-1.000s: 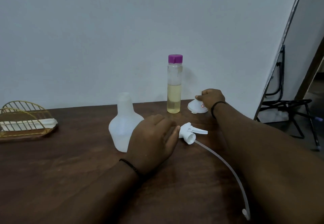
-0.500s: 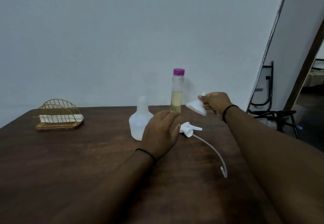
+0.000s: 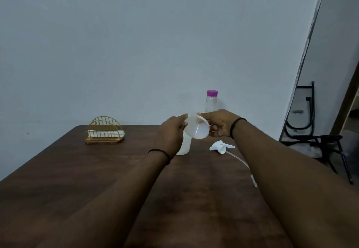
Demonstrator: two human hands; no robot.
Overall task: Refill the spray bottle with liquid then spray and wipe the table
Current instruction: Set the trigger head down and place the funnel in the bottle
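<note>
currently: your right hand [image 3: 218, 125] pinches the funnel [image 3: 196, 128] rim over the spray bottle [image 3: 184, 144] on the counter [image 3: 97, 179]; left hand [image 3: 172, 133] steadies the bottle. light, tippy plastic; hold its neck.

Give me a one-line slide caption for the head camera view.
Right hand holds a white funnel over the spray bottle steadied by the left hand.
</note>
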